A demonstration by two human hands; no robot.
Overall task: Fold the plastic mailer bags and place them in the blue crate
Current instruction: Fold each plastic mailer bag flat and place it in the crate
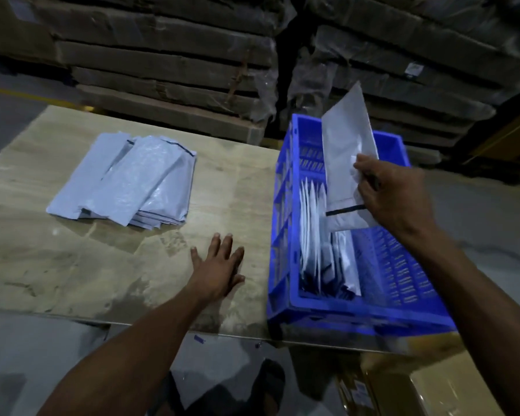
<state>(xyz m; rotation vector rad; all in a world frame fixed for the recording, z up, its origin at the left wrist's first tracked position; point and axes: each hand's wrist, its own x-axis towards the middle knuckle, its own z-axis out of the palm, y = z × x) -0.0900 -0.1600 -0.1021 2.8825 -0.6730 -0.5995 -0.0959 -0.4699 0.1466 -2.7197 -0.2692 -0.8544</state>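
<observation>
A pale desk (42, 259) with a worn, marbled stone-look top fills the middle of the view, its near edge running from 9 o'clock across to 4 o'clock. Behind it, from 11 o'clock to 2 o'clock, rise two stacks of flat cardboard boxes (168, 55) wrapped in clear film, with a dark gap between the stacks at 12 o'clock. Grey floor (18, 103) shows at 10 o'clock with a yellow painted line (36, 96) crossing it, and a tan carton (403, 385) sits below the desk at 5 o'clock.
</observation>
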